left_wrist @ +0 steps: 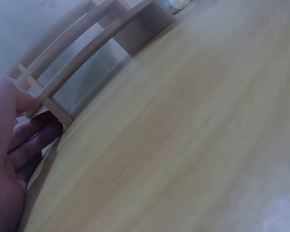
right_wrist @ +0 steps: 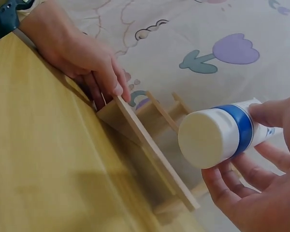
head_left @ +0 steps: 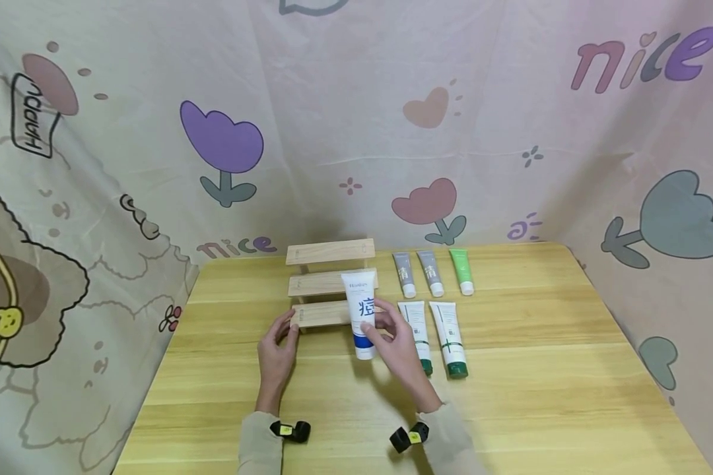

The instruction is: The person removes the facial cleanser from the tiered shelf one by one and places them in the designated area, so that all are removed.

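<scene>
My right hand (head_left: 395, 333) holds a white tube (head_left: 361, 297) with a blue band, thumb across its front. The tube is upright, its cap (right_wrist: 200, 140) pointing down, in front of the right part of a three-step wooden display rack (head_left: 321, 315). In the right wrist view, fingers curl around the tube near the blue band. At the rack's left end, my left hand (head_left: 276, 353) grips the lowest step (left_wrist: 82, 55) between thumb and fingers.
Right of the rack lie two grey tubes (head_left: 404, 274) and a green tube (head_left: 461, 270) in a back row. Nearer are two white tubes with green caps (head_left: 449, 336), one partly behind my right hand. A patterned cloth (head_left: 333, 132) hangs behind the wooden table (head_left: 529, 369).
</scene>
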`<action>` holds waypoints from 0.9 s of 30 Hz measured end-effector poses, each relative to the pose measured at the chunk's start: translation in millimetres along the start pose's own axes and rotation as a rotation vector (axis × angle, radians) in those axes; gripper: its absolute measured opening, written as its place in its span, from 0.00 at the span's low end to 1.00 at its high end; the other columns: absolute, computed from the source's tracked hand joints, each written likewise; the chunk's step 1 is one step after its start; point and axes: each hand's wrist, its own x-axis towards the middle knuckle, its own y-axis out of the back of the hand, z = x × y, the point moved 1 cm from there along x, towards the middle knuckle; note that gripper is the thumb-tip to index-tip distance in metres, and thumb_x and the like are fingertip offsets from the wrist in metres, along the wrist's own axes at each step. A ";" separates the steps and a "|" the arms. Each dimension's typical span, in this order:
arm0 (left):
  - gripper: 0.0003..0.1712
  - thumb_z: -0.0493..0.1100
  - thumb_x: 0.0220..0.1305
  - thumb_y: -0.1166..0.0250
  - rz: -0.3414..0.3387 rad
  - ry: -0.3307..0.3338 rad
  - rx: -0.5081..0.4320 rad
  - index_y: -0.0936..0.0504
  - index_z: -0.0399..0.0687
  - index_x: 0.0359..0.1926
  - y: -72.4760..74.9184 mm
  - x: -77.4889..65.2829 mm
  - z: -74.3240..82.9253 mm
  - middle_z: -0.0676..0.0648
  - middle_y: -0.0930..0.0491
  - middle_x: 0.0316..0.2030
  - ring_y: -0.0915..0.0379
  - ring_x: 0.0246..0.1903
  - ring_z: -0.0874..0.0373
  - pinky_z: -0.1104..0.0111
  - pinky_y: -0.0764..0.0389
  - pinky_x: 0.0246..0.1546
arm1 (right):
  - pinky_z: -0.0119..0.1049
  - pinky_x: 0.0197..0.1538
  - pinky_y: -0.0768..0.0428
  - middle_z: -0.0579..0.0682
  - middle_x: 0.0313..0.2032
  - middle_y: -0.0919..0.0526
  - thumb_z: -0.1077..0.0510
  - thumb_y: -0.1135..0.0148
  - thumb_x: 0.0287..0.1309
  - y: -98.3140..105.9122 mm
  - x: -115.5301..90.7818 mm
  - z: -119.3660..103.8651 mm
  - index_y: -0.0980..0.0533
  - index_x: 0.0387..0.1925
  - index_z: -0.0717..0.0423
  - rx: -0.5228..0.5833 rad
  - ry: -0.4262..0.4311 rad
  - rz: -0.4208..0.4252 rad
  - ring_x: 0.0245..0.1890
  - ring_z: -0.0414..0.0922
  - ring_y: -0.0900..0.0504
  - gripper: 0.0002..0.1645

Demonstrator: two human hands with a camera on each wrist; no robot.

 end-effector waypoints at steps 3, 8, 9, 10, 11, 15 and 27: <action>0.17 0.28 0.70 0.37 0.002 0.003 -0.005 0.19 0.29 0.59 -0.5 -0.3 -0.4 0.32 0.14 0.45 0.17 0.44 0.36 0.80 0.21 0.49 | 0.36 0.48 0.15 0.57 0.44 0.12 0.63 0.31 0.65 9.2 -9.9 2.6 0.28 0.67 0.54 -0.012 -0.010 0.024 0.45 0.51 0.15 0.30; 0.18 0.28 0.70 0.37 -0.002 -0.004 -0.017 0.20 0.29 0.59 -1.3 0.2 -1.9 0.31 0.15 0.48 0.18 0.46 0.35 0.80 0.21 0.50 | 0.36 0.54 0.17 0.55 0.43 0.12 0.62 0.31 0.65 27.1 -29.3 5.2 0.29 0.68 0.54 -0.024 -0.040 0.039 0.45 0.48 0.14 0.31; 0.18 0.28 0.70 0.37 -0.002 -0.004 -0.014 0.20 0.29 0.59 -1.4 0.1 -2.2 0.31 0.15 0.48 0.18 0.46 0.36 0.80 0.22 0.50 | 0.36 0.54 0.17 0.56 0.43 0.12 0.62 0.31 0.65 31.5 -33.7 4.0 0.29 0.68 0.53 -0.017 -0.051 0.049 0.45 0.48 0.14 0.31; 0.18 0.28 0.70 0.37 -0.002 -0.002 -0.012 0.19 0.29 0.59 -1.4 0.2 -2.5 0.32 0.15 0.48 0.18 0.46 0.36 0.80 0.22 0.50 | 0.35 0.54 0.17 0.57 0.44 0.12 0.63 0.32 0.66 36.0 -38.1 2.8 0.29 0.68 0.54 -0.015 -0.057 0.060 0.45 0.48 0.14 0.31; 0.18 0.29 0.71 0.37 -0.002 0.000 -0.010 0.19 0.29 0.59 -1.4 0.1 -2.6 0.32 0.15 0.48 0.18 0.46 0.36 0.80 0.22 0.50 | 0.35 0.53 0.17 0.58 0.44 0.12 0.63 0.32 0.66 40.6 -42.5 1.3 0.29 0.68 0.55 -0.012 -0.064 0.073 0.45 0.47 0.14 0.31; 0.17 0.29 0.70 0.37 0.003 0.012 -0.013 0.19 0.29 0.59 0.1 -0.4 -2.3 0.32 0.15 0.49 0.18 0.47 0.36 0.79 0.21 0.51 | 0.34 0.50 0.16 0.62 0.46 0.13 0.64 0.34 0.67 59.2 -56.7 -4.5 0.30 0.69 0.56 -0.009 -0.098 0.125 0.44 0.46 0.14 0.31; 0.18 0.29 0.71 0.37 -0.009 0.016 -0.029 0.19 0.29 0.59 0.7 0.3 -1.9 0.31 0.16 0.50 0.18 0.48 0.36 0.77 0.20 0.51 | 0.36 0.48 0.14 0.49 0.46 0.13 0.64 0.36 0.69 124.3 -73.3 -16.6 0.32 0.71 0.55 -0.043 -0.147 0.273 0.45 0.44 0.14 0.32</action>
